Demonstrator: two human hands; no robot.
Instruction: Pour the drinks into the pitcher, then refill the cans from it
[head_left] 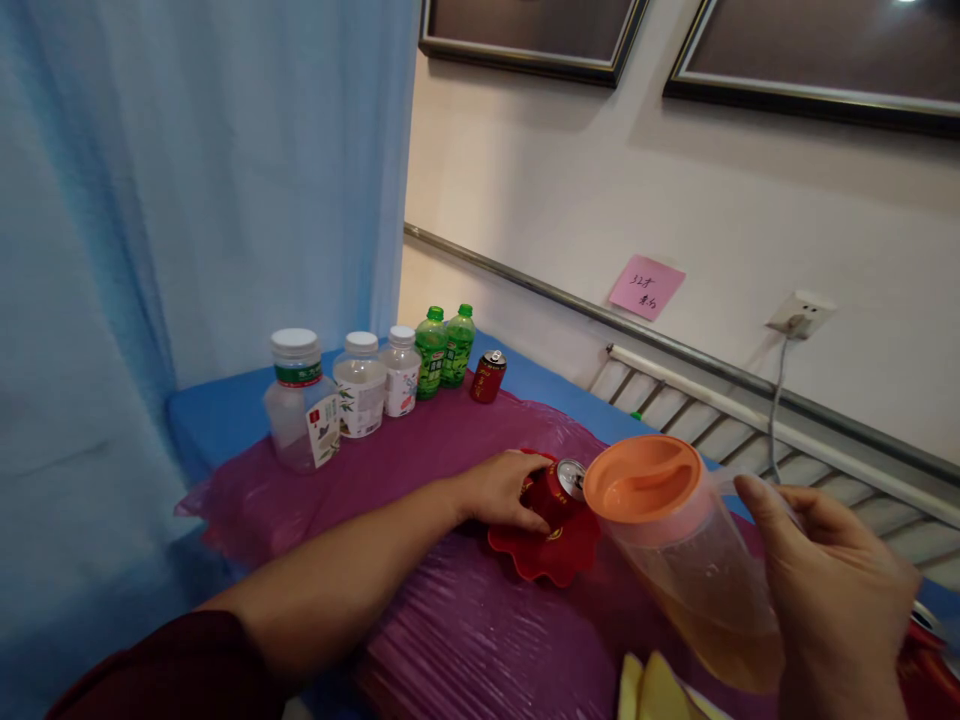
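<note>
My left hand is wrapped around a red drink can, which tilts to the right over a red scalloped mat. In my right hand is the handle of a clear plastic pitcher with an orange lid. The pitcher leans left, its lid close by the can's opened top. Amber liquid lies in its lower part. Whether liquid passes between the two I cannot tell.
Behind stand white-capped clear bottles, two green bottles and another red can. Purple plastic sheeting covers the blue table. A yellow cloth lies at the front; a radiator lines the wall.
</note>
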